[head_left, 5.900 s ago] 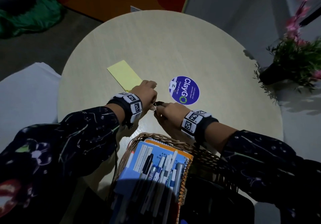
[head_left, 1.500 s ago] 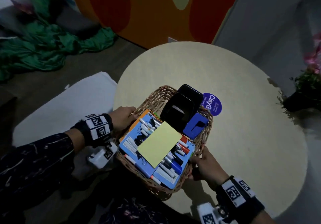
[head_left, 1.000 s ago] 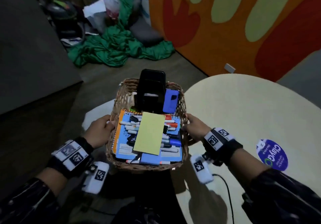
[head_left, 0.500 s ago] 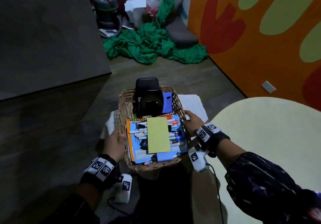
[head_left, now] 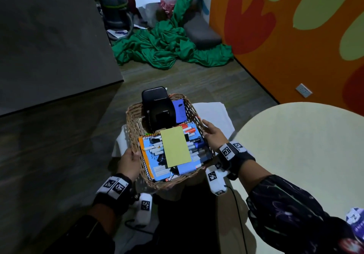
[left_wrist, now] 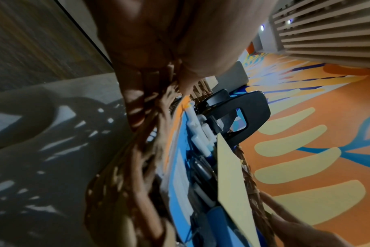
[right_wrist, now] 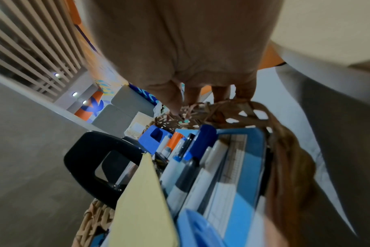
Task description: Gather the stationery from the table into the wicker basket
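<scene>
Wicker basket (head_left: 136,127) of stationery held off the table (head_left: 299,155)

Left hand (head_left: 129,162) and right hand (head_left: 213,135) grip opposite rims; yellow notepad (head_left: 175,146) lies atop markers (head_left: 194,147), hole punch (head_left: 156,109) behind.

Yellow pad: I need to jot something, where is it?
Head view: the yellow pad lies on top of the markers in the basket, in front of the black hole punch.

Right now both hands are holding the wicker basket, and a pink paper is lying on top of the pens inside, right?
Almost. Both the left hand and the right hand do hold the wicker basket, but the paper on top of the pens is yellow, not pink. The head view shows it plainly.
</scene>
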`<move>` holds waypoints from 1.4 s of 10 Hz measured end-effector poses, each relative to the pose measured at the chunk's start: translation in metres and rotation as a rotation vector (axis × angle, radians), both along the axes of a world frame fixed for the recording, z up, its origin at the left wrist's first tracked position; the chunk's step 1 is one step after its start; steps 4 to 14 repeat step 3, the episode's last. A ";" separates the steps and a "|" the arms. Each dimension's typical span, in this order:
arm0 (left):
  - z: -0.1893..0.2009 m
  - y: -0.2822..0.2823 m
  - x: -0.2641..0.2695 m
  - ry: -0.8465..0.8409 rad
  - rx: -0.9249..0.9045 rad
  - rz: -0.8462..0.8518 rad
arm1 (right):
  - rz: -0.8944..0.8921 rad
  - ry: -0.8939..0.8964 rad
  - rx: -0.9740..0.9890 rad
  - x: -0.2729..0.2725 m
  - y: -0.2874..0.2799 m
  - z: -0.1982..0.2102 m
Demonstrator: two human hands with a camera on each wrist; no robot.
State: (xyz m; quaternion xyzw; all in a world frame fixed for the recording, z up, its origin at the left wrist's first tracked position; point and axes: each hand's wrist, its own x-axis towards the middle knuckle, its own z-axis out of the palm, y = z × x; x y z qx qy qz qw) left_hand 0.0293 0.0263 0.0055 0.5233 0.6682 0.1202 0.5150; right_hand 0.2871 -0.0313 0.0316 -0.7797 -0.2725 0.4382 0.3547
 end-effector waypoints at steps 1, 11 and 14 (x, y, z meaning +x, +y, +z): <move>0.002 -0.003 0.000 0.000 0.012 -0.012 | -0.002 -0.022 -0.010 -0.005 -0.006 0.005; 0.015 -0.014 -0.006 -0.016 -0.027 -0.097 | 0.002 0.002 0.025 -0.002 -0.039 0.017; 0.015 -0.014 -0.006 -0.016 -0.027 -0.097 | 0.002 0.002 0.025 -0.002 -0.039 0.017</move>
